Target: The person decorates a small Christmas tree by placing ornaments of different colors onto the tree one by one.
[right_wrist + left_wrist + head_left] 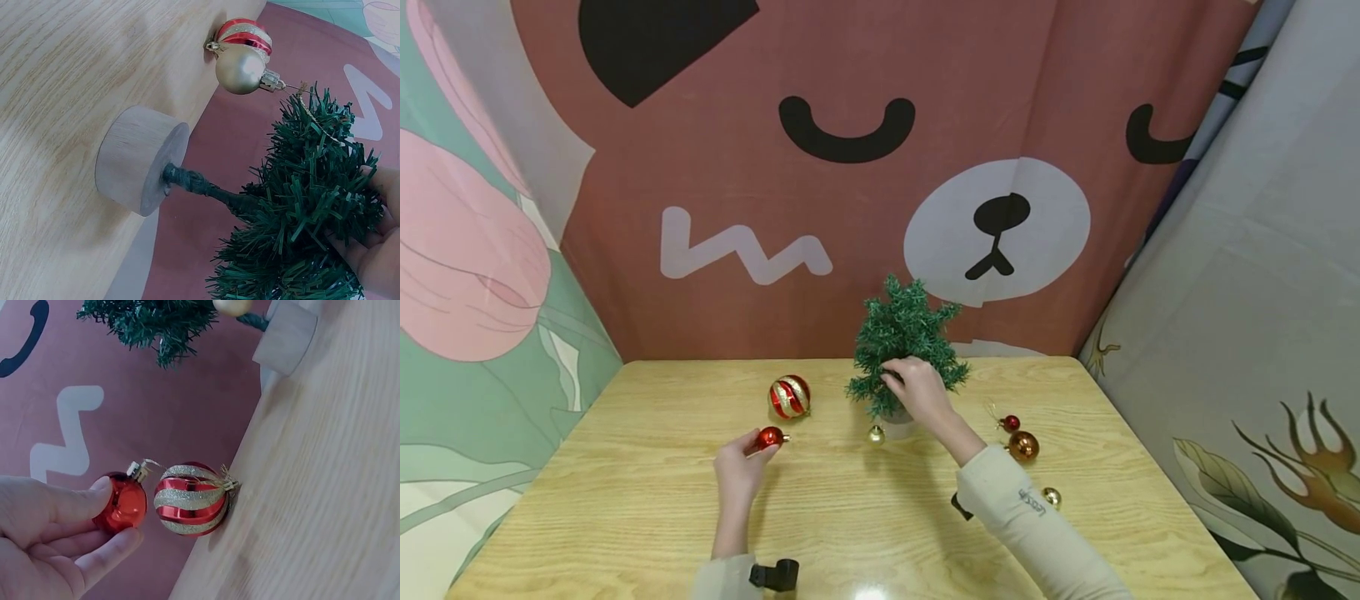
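Observation:
My left hand pinches a shiny red ball ornament between thumb and fingers, its silver cap and loop pointing right in the left wrist view. Just beyond it, a larger red ball with gold glitter stripes rests on the table. A small green artificial Christmas tree stands upright on a round pale wooden base. Among its branches, my right hand grips a branch with thumb and fingers, the fingertips partly hidden by needles. From a low branch, a matte gold ball ornament hangs by a thin gold string.
To the right of the tree lie a small dark red ball, a copper ball and a small gold ball, near my right sleeve. Printed curtains rise behind the wooden table and along both sides.

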`<state>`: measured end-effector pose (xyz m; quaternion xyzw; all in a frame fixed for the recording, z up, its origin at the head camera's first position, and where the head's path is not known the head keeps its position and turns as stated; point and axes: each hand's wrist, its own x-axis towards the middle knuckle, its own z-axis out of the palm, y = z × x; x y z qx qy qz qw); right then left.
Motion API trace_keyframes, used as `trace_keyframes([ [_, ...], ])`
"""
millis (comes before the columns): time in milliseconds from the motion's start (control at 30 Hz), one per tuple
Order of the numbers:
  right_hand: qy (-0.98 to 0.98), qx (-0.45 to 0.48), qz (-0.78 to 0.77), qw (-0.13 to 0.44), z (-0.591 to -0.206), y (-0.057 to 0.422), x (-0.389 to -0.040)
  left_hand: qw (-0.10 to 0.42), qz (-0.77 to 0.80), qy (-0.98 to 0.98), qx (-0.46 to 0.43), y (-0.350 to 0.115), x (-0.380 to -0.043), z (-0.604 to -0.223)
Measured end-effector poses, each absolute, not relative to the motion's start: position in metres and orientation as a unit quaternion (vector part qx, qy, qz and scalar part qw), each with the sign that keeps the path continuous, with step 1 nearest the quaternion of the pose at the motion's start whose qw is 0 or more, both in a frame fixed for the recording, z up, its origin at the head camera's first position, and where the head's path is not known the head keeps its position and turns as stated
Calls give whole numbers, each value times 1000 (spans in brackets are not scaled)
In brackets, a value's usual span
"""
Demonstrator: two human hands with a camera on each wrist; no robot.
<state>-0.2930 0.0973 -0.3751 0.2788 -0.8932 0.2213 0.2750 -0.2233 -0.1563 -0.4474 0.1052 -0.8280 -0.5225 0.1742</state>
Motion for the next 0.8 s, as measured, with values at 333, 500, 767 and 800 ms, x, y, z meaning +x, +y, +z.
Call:
trace_keyframes([
  [333,-895,276,217,274,-375,97,-292,160,-587,-786,109,-147,-221,-446],
  [500,-896,276,216,274,-375,97,-293,139,-643,-743,118,-143,-221,-445],
  [767,-895,278,216,273,-375,98,-293,101,-727,-669,119,-137,-222,-443],
  [800,-895,279,217,272,-375,98,-293,95,-740,-656,115,-136,-222,-442],
])
